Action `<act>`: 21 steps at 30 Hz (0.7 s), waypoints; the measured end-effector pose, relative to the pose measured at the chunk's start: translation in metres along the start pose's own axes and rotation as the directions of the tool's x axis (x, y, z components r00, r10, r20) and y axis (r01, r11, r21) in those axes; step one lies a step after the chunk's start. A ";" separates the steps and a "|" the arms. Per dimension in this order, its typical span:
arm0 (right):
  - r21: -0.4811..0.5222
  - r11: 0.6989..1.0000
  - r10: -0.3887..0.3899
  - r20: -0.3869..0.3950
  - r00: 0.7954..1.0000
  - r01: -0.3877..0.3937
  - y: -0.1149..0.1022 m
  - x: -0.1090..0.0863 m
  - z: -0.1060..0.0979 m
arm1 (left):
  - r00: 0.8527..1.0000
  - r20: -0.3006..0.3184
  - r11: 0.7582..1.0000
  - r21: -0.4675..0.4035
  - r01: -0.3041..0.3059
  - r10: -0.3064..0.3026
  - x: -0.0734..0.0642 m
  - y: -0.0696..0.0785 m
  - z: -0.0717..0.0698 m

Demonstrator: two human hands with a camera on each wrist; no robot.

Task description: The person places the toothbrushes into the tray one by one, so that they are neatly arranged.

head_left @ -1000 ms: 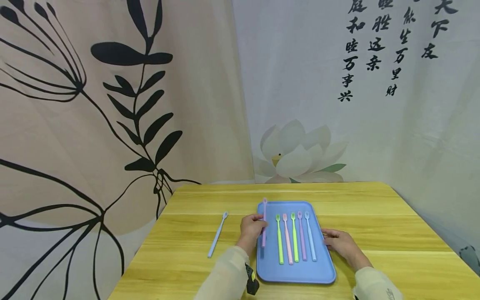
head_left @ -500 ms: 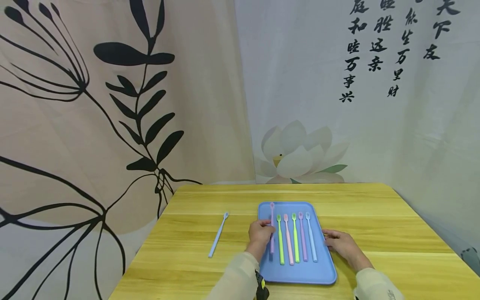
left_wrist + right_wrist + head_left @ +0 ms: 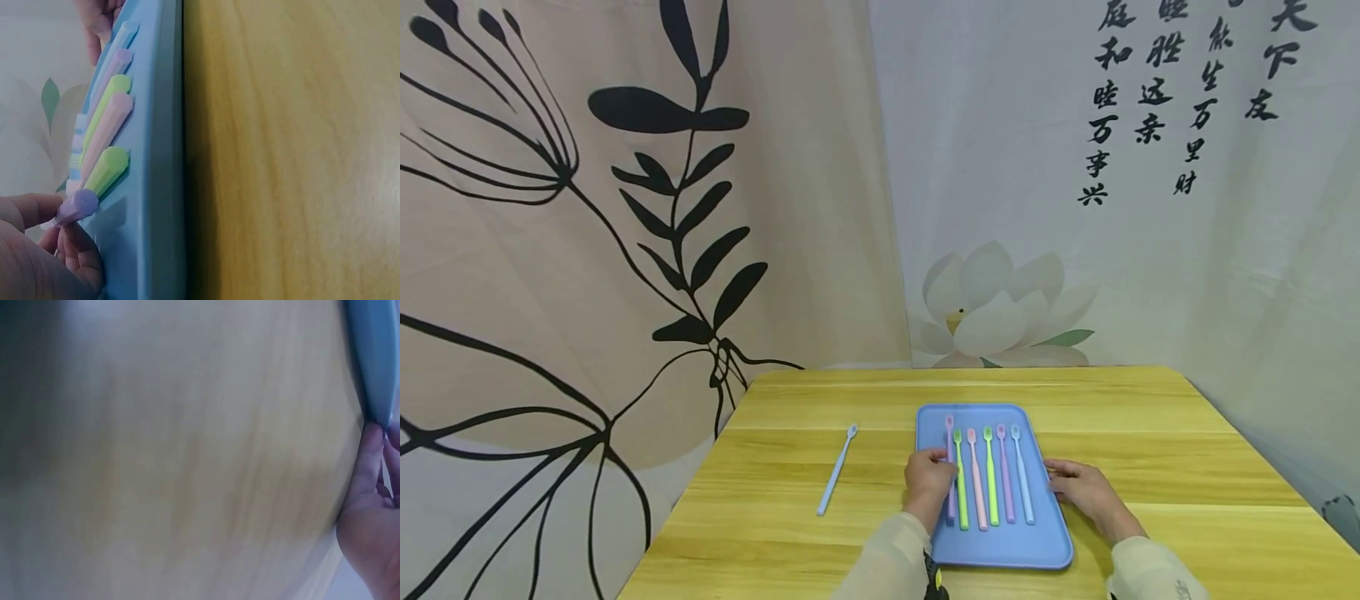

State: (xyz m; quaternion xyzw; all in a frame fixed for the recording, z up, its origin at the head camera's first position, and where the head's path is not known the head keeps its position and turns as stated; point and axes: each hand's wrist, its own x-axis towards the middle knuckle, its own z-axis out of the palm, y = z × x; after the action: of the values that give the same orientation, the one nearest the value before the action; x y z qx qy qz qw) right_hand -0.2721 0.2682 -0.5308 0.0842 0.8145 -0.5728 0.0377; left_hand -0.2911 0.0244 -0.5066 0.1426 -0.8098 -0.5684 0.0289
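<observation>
My left hand (image 3: 929,483) pinches a purple toothbrush (image 3: 951,435) over the left part of the blue tray (image 3: 992,552). Its handle end (image 3: 82,204) points toward the camera in the left wrist view, close beside the green toothbrush (image 3: 111,167). Further right in the tray lie a pink toothbrush (image 3: 977,487), another green one (image 3: 991,483), a second purple one (image 3: 1005,479) and a blue one (image 3: 1022,479), in a row with heads toward the back. At the tray's right rim, my right hand (image 3: 1086,493) grips the edge between thumb and fingers.
A single light blue toothbrush (image 3: 837,471) lies slanted on the wooden table (image 3: 760,517), left of the tray. Behind the table hangs a cloth backdrop (image 3: 820,208) printed with plants, a lotus and dark writing.
My left hand has carried the purple toothbrush right and toward me, from the tray's left rim to beside the left green toothbrush. My right hand has stayed at the tray's rim.
</observation>
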 end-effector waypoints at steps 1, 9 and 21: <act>-0.002 1.000 0.001 0.001 1.000 -0.001 0.000 0.000 0.000 | 1.000 -0.005 1.000 0.007 -0.001 0.001 -0.001 0.000 0.001; 0.009 1.000 -0.001 0.003 1.000 0.001 0.001 0.000 0.000 | 0.999 -0.039 0.999 0.046 0.001 0.001 -0.001 -0.004 0.006; 0.001 1.000 -0.002 0.002 1.000 0.002 0.003 0.002 0.000 | 0.999 -0.044 0.993 0.116 -0.026 0.031 -0.003 0.001 0.003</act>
State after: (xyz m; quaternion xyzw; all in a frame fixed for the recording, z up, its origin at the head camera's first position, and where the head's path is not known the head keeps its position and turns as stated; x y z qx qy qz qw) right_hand -0.2738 0.2693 -0.5341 0.0830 0.8142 -0.5733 0.0380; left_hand -0.2889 0.0287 -0.5063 0.1453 -0.8422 -0.5170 0.0475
